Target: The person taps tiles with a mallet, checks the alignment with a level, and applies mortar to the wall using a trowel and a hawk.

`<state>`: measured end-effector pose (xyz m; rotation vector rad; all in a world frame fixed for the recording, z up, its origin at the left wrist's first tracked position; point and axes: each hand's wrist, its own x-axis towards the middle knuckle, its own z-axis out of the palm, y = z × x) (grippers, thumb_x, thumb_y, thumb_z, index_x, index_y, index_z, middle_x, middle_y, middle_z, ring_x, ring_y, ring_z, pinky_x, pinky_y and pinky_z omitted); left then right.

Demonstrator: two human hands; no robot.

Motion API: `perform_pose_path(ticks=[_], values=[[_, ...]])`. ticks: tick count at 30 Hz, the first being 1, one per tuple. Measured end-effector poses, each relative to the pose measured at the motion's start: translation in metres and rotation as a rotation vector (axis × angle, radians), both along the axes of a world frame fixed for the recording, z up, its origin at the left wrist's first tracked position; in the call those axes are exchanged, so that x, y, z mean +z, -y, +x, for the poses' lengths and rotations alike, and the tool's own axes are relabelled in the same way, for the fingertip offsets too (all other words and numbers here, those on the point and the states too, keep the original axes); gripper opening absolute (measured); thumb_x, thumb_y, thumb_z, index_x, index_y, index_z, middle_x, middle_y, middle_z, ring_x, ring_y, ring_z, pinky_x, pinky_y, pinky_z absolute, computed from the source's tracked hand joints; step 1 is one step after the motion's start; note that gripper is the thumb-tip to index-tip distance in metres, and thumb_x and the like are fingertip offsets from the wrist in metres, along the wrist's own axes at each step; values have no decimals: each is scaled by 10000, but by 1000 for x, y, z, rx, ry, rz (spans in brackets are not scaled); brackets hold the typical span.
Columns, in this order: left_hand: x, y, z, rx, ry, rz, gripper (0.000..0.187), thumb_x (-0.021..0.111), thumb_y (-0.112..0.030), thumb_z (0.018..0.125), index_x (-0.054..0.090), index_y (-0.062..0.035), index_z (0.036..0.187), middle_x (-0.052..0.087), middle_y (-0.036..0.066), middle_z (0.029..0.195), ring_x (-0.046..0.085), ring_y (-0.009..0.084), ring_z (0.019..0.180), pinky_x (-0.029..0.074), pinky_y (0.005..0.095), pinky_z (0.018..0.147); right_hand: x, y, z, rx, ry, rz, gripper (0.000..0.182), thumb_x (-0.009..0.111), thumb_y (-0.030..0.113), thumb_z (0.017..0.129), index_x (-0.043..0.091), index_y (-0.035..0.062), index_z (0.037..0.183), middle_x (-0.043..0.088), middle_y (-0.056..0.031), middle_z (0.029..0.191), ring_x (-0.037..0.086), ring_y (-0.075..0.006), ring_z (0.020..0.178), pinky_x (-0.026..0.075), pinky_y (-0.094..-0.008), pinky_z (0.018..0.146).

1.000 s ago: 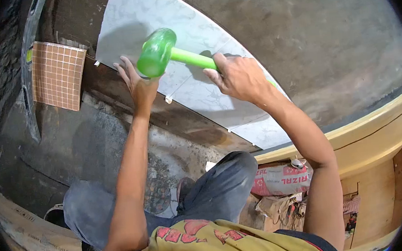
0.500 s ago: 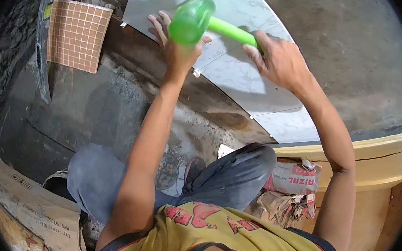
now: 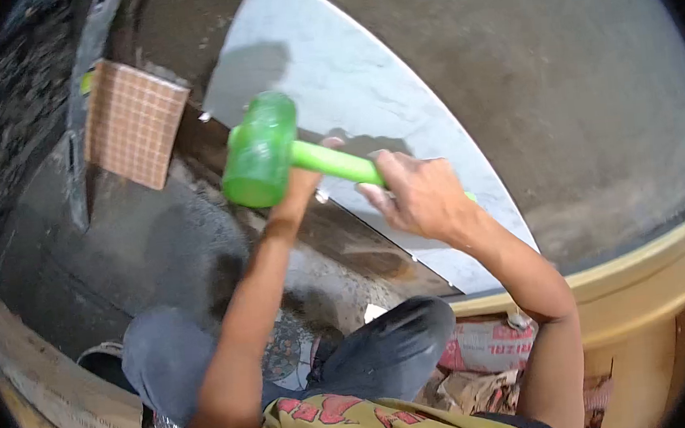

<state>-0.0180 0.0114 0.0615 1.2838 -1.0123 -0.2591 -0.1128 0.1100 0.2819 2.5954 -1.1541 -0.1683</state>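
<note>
Where the grey cement surface (image 3: pixel 560 97) filled the upper right of the frame, its curved border followed the white marbled tiling (image 3: pixel 338 68), which lay as a tapering strip from upper centre to lower right of centre. Its rounded edge seemed shaped to fit that curve. At upper left, a gridded brown tile (image 3: pixel 135 122) stood beside a long dark bar (image 3: pixel 80 168), apparently put aside from the white strip.

Left of centre, the green mallet (image 3: pixel 262 152) hung with its bulky head in front of the left hand (image 3: pixel 304 183), its handle slanting down to the right. The right hand (image 3: pixel 431 198), at centre right, was closed round that handle behind the head, probably to leave the weight free to swing. The left hand was mostly hidden at the tiling's lower edge, so whether it was open or closed could not be told; perhaps it steadied the surface. Along that edge, 2 small white pieces (image 3: pixel 322 195) (image 3: pixel 204 116) possibly served as spacers.
</note>
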Motion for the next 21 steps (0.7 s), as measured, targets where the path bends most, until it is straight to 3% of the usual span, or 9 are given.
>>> perform_pose_path(ticks=[2,4,7,11,12,16,19,21], values=[[-13,9,4,-404,-227,62,974,945,-434,706,482,112,1365,581,328,1297,594,435,1204,482,501,1017,3,27,-4,-76,-22,-38,372,623,404,1004,523,45,997,632,-185,681,629,-409,563,476,-520,485],[9,6,5,-181,-134,26,997,947,-410,698,450,117,1383,540,353,1330,558,460,1239,452,521,1048,-1,33,5,-122,-21,-75,367,641,401,994,534,50,988,630,-180,677,637,-397,555,479,-508,475],[11,-2,10,-192,-124,-43,1050,951,-400,683,411,117,1419,490,364,1387,490,474,1316,394,543,1102,5,12,27,-1,-22,-53,338,596,361,1032,511,37,985,633,-194,693,616,-434,578,475,-518,511],[18,-3,16,-272,-210,64,1239,952,-425,665,272,125,1543,420,368,1478,392,497,1402,321,534,1181,10,45,28,-165,-86,-64,337,616,355,1013,510,37,990,646,-217,735,623,-453,598,481,-532,525],[19,-4,10,-21,-119,-55,853,929,-270,681,508,71,1339,503,307,1360,498,469,1256,399,530,1072,5,45,33,-151,-66,-76,348,620,365,1009,510,35,995,642,-222,734,628,-457,608,479,-540,529],[19,-5,16,-60,-99,-92,1101,962,-377,638,388,61,1469,439,323,1412,388,505,1352,342,562,1125,11,21,50,-9,-86,3,348,605,364,1020,520,27,1017,647,-232,722,642,-460,631,483,-553,539],[24,-7,15,-72,-153,-8,1074,959,-372,642,413,53,1463,408,325,1436,358,524,1374,341,584,1125,6,51,39,-150,-62,-94,382,592,413,1015,529,37,1021,644,-212,702,646,-443,589,490,-550,502],[26,-7,18,-90,-176,-31,1061,956,-362,645,417,48,1461,398,320,1441,350,518,1385,320,582,1141,9,60,43,-40,-59,-92,397,590,429,1018,527,37,1027,654,-211,719,652,-443,606,498,-540,519]])
